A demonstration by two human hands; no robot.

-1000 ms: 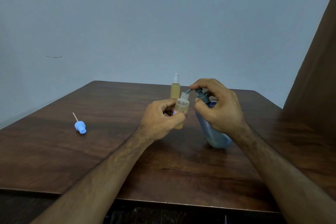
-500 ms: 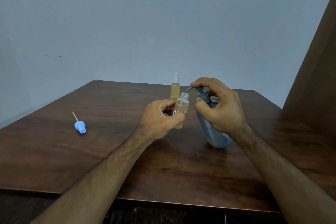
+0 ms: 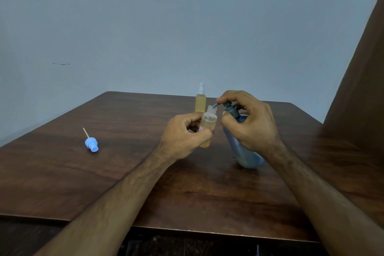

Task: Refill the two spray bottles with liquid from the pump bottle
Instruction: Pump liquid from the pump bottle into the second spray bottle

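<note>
My left hand (image 3: pixel 182 137) grips a small clear spray bottle (image 3: pixel 208 122) with its cap off, partly filled with yellowish liquid and held above the table. My right hand (image 3: pixel 249 124) is wrapped round the neck of the blue pump bottle (image 3: pixel 243 151), which stands tilted on the table, with the forefinger on top of the dark pump head (image 3: pixel 229 108). The pump's spout reaches over the small bottle's open mouth. A second spray bottle (image 3: pixel 200 102), full of yellowish liquid with a white sprayer on, stands upright just behind.
A blue sprayer cap (image 3: pixel 91 144) with its dip tube lies on the left of the dark wooden table (image 3: pixel 124 172). A brown panel (image 3: pixel 361 81) rises at the right edge. A pale wall stands behind the table.
The pump head has risen slightly under my right forefinger. Both hands and both bottles have otherwise stayed in place.
</note>
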